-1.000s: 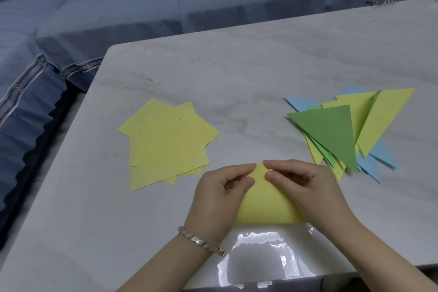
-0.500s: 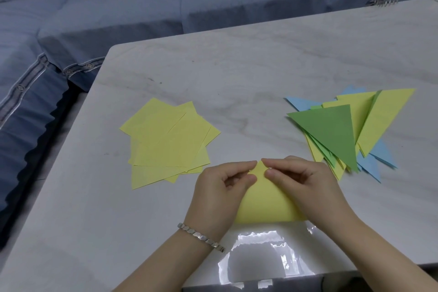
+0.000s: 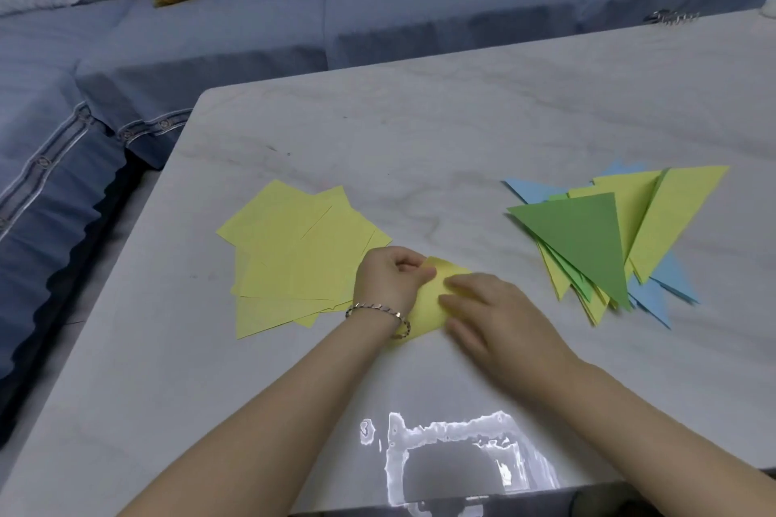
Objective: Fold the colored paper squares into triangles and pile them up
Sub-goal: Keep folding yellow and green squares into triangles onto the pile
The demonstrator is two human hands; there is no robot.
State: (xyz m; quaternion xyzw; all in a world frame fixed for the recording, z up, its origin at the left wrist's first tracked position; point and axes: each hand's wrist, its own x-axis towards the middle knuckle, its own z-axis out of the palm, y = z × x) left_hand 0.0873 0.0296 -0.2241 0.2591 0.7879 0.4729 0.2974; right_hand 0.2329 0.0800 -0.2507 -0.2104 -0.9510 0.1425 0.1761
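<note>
From the head view, the sheet [image 3: 425,306] being folded lies on the table [image 3: 420,139] near its front edge, between the squares [image 3: 294,256] on the left and the triangles [image 3: 588,239] on the right, touching neither pile as far as I can tell. The left hand [image 3: 390,279] has its fingers curled and pinches the sheet's far corner, where the layers seem to meet. The right hand [image 3: 499,315] lies flat, fingers [image 3: 457,285] straight and pressing down on the paper; most of the sheet is hidden under the two hands, so how true the edges sit cannot be read.

The step in hand looks like setting the crease of a diagonal fold. To do it well, I would hold the pinched corner fast so the two points do not slide apart; then sweep the flat fingers from that corner toward the folded edge and run along it end to end; press firmly, since thin paper springs back from a soft crease. Check that both loose edges line up before sharpening the fold; a skewed corner gives a lopsided triangle. The bracelet [image 3: 378,311] rides close to the squares; lifting the wrist clear would avoid scattering them.
</note>
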